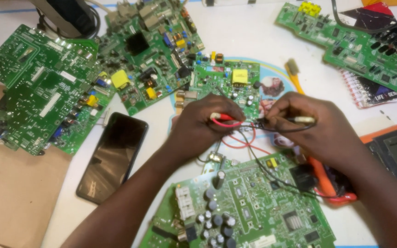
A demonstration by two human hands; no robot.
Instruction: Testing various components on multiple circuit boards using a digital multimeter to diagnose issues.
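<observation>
My left hand [203, 126] grips a red test probe [224, 118] whose tip points right. My right hand [315, 124] holds a black test probe [295, 120] with a pale band, its tip pointing left toward the red one. Both tips nearly meet over the white table, just below a small green circuit board [224, 80] with a yellow component. Red and black leads [244, 140] loop down under my hands toward a larger green circuit board [249, 206] studded with grey capacitors.
A black phone [113, 156] lies face up at left on the white table [240, 32]. More green boards lie at the far left [42, 87], top centre [148, 50] and top right [354, 41]. An orange-edged meter [391, 149], a yellow brush [294, 73] and brown paper [10, 193] are also present.
</observation>
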